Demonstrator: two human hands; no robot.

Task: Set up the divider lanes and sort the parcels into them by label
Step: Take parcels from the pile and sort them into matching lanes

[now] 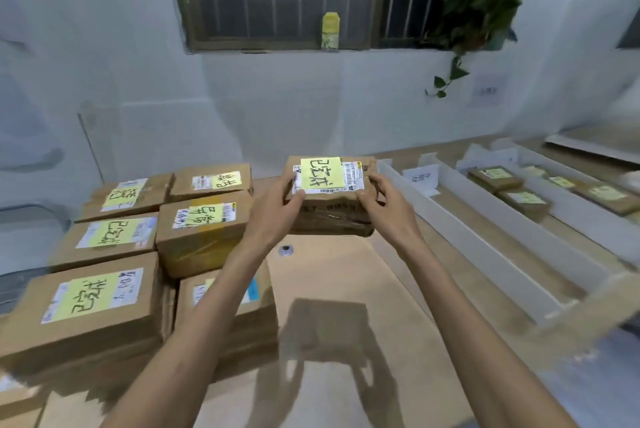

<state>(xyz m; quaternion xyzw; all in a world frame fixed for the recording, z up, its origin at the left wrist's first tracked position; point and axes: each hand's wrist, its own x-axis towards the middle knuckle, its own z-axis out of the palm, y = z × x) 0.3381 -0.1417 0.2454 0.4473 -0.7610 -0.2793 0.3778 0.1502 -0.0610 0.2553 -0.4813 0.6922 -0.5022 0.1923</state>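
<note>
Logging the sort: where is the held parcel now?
Head view, centre: left hand and right hand hold the parcel above the table, between stacked boxes at left and divider lanes at right.

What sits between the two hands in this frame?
A brown cardboard parcel with a yellow note on top; the left hand and right hand grip its ends, seen in the head view.

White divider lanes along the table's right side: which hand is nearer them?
Right. The right hand grips the brown cardboard parcel's right end, towards the white divider lanes; the left hand grips its left end, farther off.
</note>
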